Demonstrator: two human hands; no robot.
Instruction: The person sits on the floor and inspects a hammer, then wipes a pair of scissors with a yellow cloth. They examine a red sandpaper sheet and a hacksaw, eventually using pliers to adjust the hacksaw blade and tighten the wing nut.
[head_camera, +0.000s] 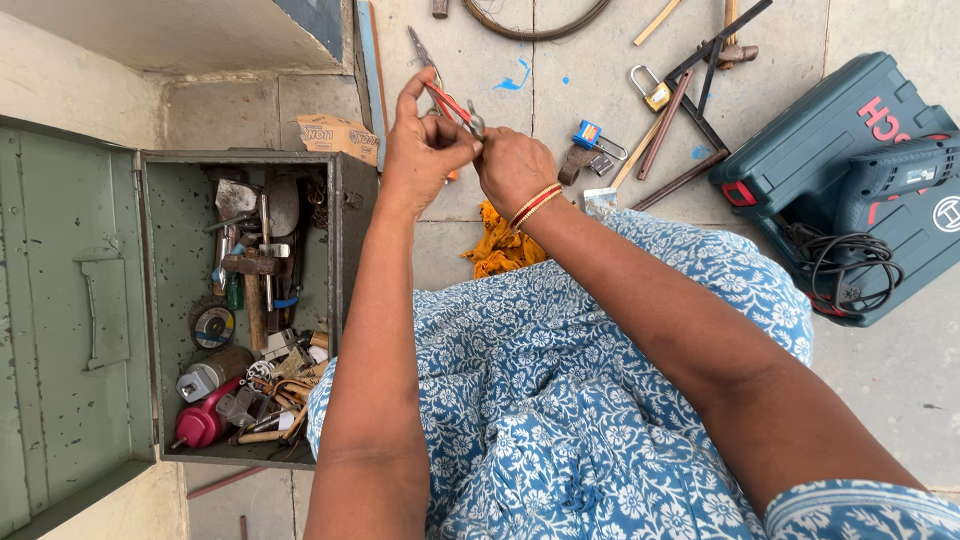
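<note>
My left hand (425, 140) and my right hand (512, 165) meet above the stone floor, both closed on a pair of red-handled pliers (452, 105). The left fingers pinch the red handles from above. The right hand, with red and gold bangles at the wrist, grips near the metal jaw end (476, 124). What the jaws hold is hidden by the fingers. My blue floral garment (560, 400) fills the lower middle of the view.
An open green metal toolbox (345, 215) full of several tools sits at the left, its lid (70, 320) flat on the floor. A teal drill case (830, 140) with a drill and cable lies right. Padlocks (655, 90), metal rods, an orange cloth (500, 250) lie ahead.
</note>
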